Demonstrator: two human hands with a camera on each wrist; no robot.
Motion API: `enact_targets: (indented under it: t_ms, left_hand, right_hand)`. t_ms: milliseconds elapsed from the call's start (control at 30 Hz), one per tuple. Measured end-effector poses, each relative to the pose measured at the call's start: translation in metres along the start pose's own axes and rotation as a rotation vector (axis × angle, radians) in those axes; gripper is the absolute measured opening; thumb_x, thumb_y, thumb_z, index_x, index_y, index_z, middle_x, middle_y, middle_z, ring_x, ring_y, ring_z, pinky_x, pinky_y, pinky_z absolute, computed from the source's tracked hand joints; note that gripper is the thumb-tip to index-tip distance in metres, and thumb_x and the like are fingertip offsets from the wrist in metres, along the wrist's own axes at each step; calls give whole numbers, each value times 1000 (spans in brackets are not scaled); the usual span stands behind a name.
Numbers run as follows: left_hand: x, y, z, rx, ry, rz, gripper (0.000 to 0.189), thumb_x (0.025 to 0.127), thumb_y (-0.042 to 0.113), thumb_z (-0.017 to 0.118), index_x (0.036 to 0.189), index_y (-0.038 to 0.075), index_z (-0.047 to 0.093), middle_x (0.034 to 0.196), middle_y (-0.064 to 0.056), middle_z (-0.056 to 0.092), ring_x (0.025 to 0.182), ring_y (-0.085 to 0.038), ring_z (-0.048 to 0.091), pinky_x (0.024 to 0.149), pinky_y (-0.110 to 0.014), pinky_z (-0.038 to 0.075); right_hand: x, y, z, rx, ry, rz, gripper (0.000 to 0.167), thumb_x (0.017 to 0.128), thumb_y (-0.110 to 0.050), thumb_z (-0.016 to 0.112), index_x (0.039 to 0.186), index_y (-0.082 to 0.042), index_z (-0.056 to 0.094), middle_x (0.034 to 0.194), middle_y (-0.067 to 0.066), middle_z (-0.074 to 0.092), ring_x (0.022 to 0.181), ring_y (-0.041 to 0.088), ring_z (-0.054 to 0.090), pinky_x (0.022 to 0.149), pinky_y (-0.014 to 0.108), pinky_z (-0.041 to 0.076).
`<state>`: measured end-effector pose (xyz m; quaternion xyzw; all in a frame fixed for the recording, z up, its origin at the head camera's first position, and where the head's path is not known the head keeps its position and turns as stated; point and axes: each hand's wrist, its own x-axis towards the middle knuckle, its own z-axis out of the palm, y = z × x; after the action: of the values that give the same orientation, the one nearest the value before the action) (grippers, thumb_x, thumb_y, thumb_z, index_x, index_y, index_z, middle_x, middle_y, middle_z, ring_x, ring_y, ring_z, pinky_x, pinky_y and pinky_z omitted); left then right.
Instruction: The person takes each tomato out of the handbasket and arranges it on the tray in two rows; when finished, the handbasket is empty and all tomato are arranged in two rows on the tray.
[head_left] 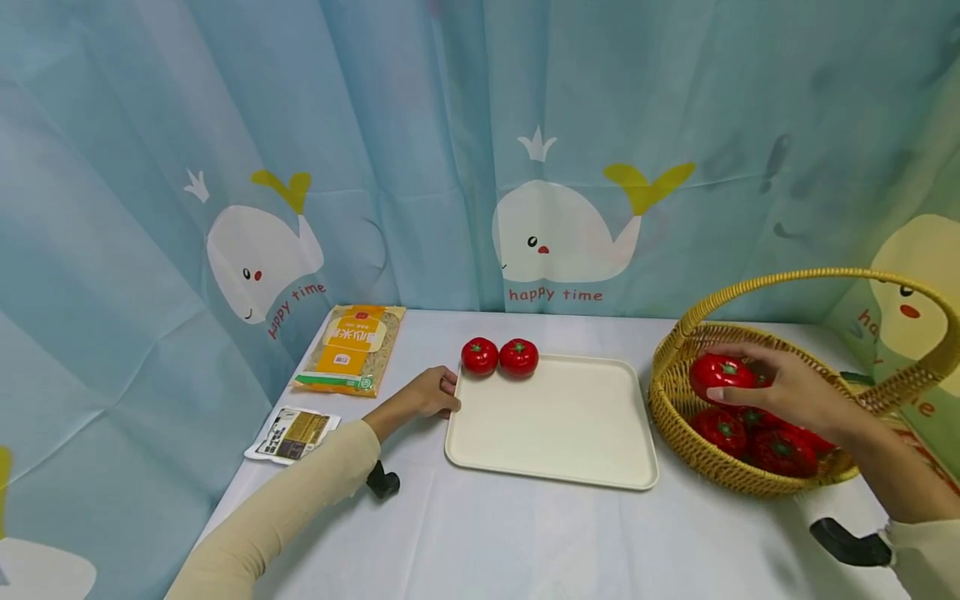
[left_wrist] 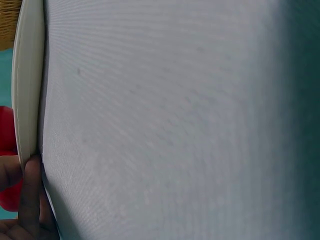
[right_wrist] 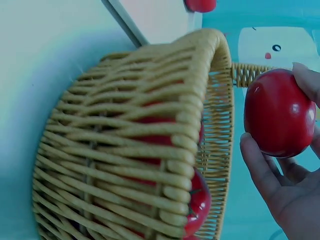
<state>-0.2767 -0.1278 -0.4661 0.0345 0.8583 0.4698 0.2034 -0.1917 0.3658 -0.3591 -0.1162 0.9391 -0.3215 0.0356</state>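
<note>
My right hand [head_left: 795, 390] holds a red tomato [head_left: 720, 377] over the wicker basket [head_left: 678, 433], thumb on one side and fingers on the other. In the right wrist view that tomato [right_wrist: 280, 113] is just outside the basket rim [right_wrist: 187, 125]. Several more tomatoes [head_left: 780, 452] lie inside the basket. With its thumb above and fingers below, my left hand [head_left: 431, 393] pinches the left edge of a cream tray [head_left: 555, 425]; the left wrist view shows this grip on the tray rim [left_wrist: 29, 90]. Two tomatoes [head_left: 480, 357] sit side by side at the tray's far left corner.
A yellow-orange food bag [head_left: 351, 350] lies at the back left of the white-covered table [head_left: 480, 533]. In front of it is a small white and brown packet [head_left: 294, 435]. The basket's tall handle [head_left: 817, 273] arches over its opening. A blue whale-print curtain [head_left: 420, 150] closes off the back.
</note>
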Motion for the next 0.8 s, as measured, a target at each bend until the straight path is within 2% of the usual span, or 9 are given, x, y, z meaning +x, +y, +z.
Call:
enact_targets:
  t_ms: [200, 433, 800]
  left_hand:
    - [0, 0, -1, -7, -2, 3, 41, 83, -5, 71, 120, -4, 55, 95, -10, 59, 78, -16, 60, 67, -27, 63]
    - [0, 0, -1, -8, -1, -4, 41, 83, -5, 71, 121, -4, 55, 95, -10, 59, 78, -16, 60, 67, -27, 63]
    - [2, -1, 0, -9, 0, -6, 41, 83, -4, 71, 121, -3, 55, 95, -9, 58, 78, -16, 60, 68, -28, 63]
  right_hand:
    - [-5, -5, 7, 25, 11, -37, 60, 89, -24, 78, 142, -13, 52, 120, 4, 59, 93, 0, 58, 71, 22, 56]
    - [-10, -12, 12, 15, -2, -40, 62, 88, -25, 78, 143, -13, 51, 129, 16, 58, 95, -4, 55, 71, 23, 55]
    - [-11, -24, 22, 65, 12, -43, 58, 92, -25, 74, 144, -14, 51, 122, 11, 61, 96, -2, 58, 72, 23, 56]
